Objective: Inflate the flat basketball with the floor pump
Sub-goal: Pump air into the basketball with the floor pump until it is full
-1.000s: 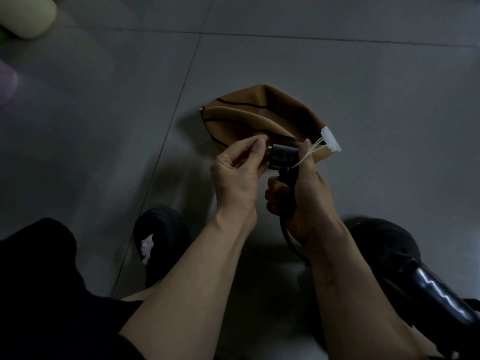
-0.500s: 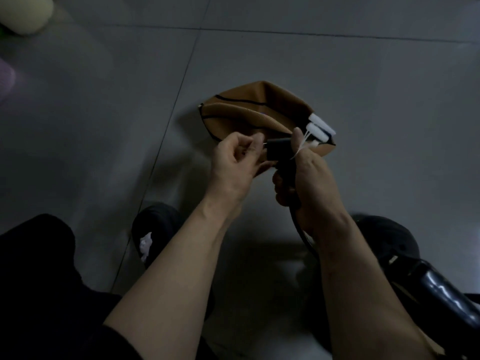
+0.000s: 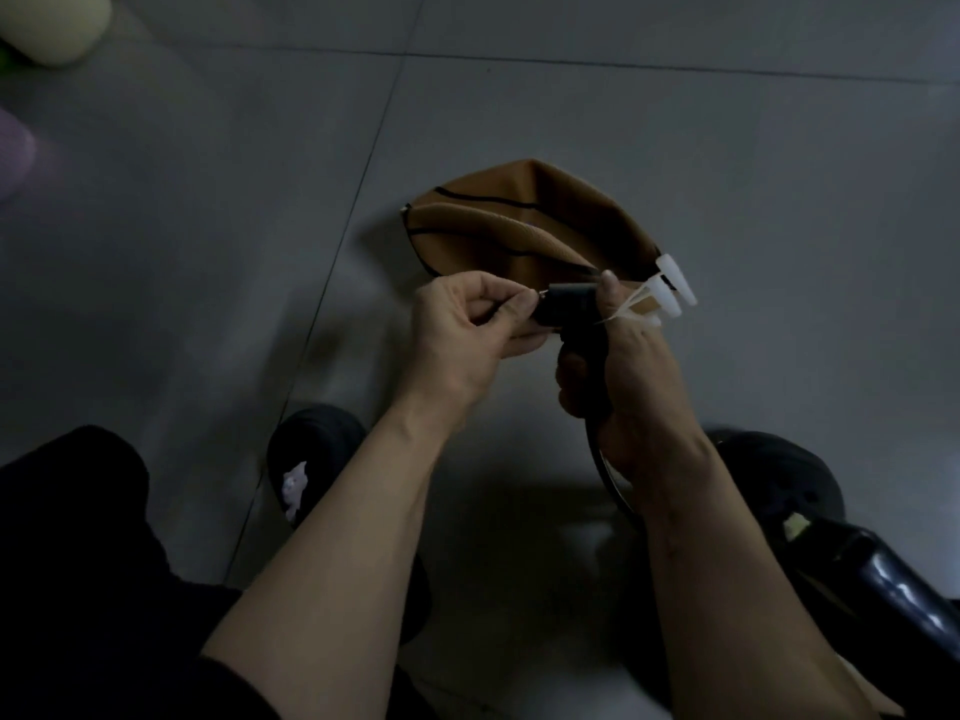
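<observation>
The flat brown basketball (image 3: 519,220) lies crumpled on the grey floor beyond my hands. My right hand (image 3: 628,376) grips the black pump hose (image 3: 597,459) just below its black nozzle head (image 3: 569,304), thumb laid along the head. White plastic adapter tips (image 3: 670,288) dangle on strings from the head's right side. My left hand (image 3: 467,335) pinches a small metal needle at the nozzle's left end, fingers curled. Both hands are held above the floor, near the ball. The black pump body (image 3: 904,589) is at the lower right.
My black shoes (image 3: 311,449) sit on the tiled floor on either side of the hose. A pale yellow rounded object (image 3: 52,23) and a pinkish one (image 3: 13,153) lie at the far left edge. Bare grey tiles surround the ball.
My left hand's fingers have curled tighter on the nozzle's left tip. The white adapter tips have swung and now hang farther right. Both hands stay in about the same place.
</observation>
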